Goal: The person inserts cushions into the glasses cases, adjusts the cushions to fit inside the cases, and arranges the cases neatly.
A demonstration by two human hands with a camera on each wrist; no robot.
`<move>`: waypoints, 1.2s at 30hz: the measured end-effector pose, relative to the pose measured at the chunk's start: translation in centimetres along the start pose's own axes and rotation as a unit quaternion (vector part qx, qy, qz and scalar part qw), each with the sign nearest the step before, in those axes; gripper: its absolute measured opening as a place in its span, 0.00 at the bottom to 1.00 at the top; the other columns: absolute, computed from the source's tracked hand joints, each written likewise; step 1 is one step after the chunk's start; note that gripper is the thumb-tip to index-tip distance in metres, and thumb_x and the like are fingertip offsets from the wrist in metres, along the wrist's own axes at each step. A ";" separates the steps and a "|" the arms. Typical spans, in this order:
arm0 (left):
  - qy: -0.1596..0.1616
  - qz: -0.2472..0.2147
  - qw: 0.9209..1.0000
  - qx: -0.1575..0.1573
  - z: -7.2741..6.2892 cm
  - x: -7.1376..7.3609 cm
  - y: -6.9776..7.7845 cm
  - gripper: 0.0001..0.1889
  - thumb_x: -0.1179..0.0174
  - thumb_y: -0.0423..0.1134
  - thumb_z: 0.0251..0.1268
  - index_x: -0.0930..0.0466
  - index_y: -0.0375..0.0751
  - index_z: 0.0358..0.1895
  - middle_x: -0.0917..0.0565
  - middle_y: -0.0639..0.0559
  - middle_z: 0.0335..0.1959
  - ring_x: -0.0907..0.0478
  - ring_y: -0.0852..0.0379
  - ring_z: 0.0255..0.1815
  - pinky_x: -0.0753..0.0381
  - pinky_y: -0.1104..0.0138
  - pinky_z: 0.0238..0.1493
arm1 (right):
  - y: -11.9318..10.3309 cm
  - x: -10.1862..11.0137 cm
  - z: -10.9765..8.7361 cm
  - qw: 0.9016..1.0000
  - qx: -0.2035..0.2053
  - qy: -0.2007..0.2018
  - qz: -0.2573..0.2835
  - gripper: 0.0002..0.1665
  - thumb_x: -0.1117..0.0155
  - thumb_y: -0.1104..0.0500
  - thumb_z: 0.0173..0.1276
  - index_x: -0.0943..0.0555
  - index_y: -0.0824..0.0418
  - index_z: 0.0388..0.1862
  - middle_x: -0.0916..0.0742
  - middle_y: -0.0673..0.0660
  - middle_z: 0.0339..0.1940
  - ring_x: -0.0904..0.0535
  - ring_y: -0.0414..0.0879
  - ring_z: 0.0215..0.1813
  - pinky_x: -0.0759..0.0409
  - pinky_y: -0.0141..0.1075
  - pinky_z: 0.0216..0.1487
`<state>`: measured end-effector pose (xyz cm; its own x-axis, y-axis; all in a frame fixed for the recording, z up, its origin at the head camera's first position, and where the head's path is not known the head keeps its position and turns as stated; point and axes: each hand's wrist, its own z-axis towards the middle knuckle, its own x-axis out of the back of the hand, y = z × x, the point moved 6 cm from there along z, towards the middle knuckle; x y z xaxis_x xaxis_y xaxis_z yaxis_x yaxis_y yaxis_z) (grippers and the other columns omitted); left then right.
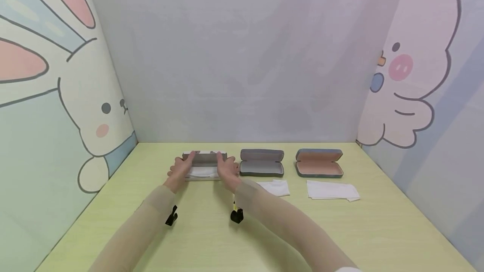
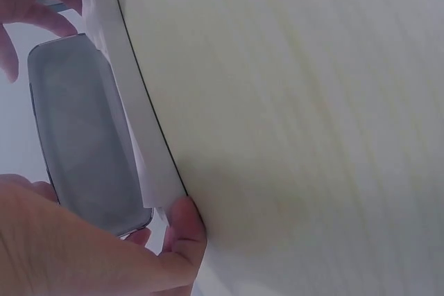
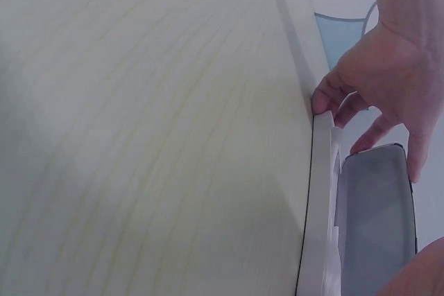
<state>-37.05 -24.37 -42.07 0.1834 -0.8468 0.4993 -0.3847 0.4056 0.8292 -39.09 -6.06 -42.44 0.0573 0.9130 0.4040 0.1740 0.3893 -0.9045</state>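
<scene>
An eyeglass case (image 1: pixel 204 160) with a grey lining and pale outside stands with its lid raised at the left of the row. Folded white cloth (image 1: pixel 203 172) lies in its base. My left hand (image 1: pixel 180 172) grips the left end of this case, thumb up at the lid. At the opposite end my right hand (image 1: pixel 228 169) holds it likewise, thumb against the lid. In the left wrist view the left hand (image 2: pixel 104 247) has its fingers round the corner of the base, and the cloth's edge pokes out along the rim.
Two more eyeglass cases stand with raised lids to the right, a grey-lined one (image 1: pixel 261 166) and a pink-lined one (image 1: pixel 319 168). In front of them lie a folded white cloth (image 1: pixel 277 187) and another white cloth (image 1: pixel 332 190). A pale wall (image 1: pixel 245 62) rises behind the table (image 1: pixel 204 238).
</scene>
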 end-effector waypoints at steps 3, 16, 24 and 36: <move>-0.001 -0.006 1.000 0.000 -0.1 0.0 0.0 0.48 0.62 0.68 0.68 0.59 0.30 0.74 0.50 0.23 0.70 0.56 0.27 0.70 0.51 0.38 0.69 | -0.1 0.0 -0.1 1.000 -0.010 0.001 0.006 0.49 0.57 0.32 0.72 0.46 0.68 0.75 0.36 0.72 0.72 0.46 0.65 0.76 0.46 0.59 0.75; 0.001 -0.006 1.000 0.003 0.3 -0.6 -0.3 0.47 0.62 0.67 0.69 0.58 0.31 0.74 0.51 0.24 0.71 0.56 0.27 0.72 0.51 0.38 0.71 | 0.3 0.1 0.4 0.998 -0.056 0.008 0.002 0.49 0.56 0.34 0.73 0.51 0.66 0.77 0.37 0.73 0.73 0.45 0.67 0.75 0.46 0.59 0.75; 0.020 -0.004 1.000 -0.005 0.2 -0.3 0.2 0.45 0.60 0.66 0.69 0.55 0.29 0.73 0.48 0.23 0.69 0.55 0.26 0.71 0.49 0.38 0.69 | -0.1 0.1 0.5 0.999 -0.048 0.005 0.005 0.48 0.56 0.34 0.73 0.51 0.65 0.77 0.38 0.71 0.73 0.45 0.66 0.75 0.47 0.59 0.75; 0.018 0.007 1.000 -0.022 -0.2 0.2 -0.2 0.42 0.59 0.63 0.71 0.47 0.26 0.69 0.41 0.25 0.67 0.48 0.28 0.68 0.44 0.39 0.68 | 0.1 -0.2 0.3 0.999 -0.039 -0.011 -0.001 0.47 0.54 0.37 0.74 0.52 0.65 0.77 0.39 0.71 0.74 0.48 0.65 0.77 0.50 0.63 0.74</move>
<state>-36.77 -24.58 -42.09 0.2112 -0.8279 0.5196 -0.3475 0.4333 0.8316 -39.34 -6.15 -42.59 0.0362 0.9150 0.4019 0.2508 0.3810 -0.8899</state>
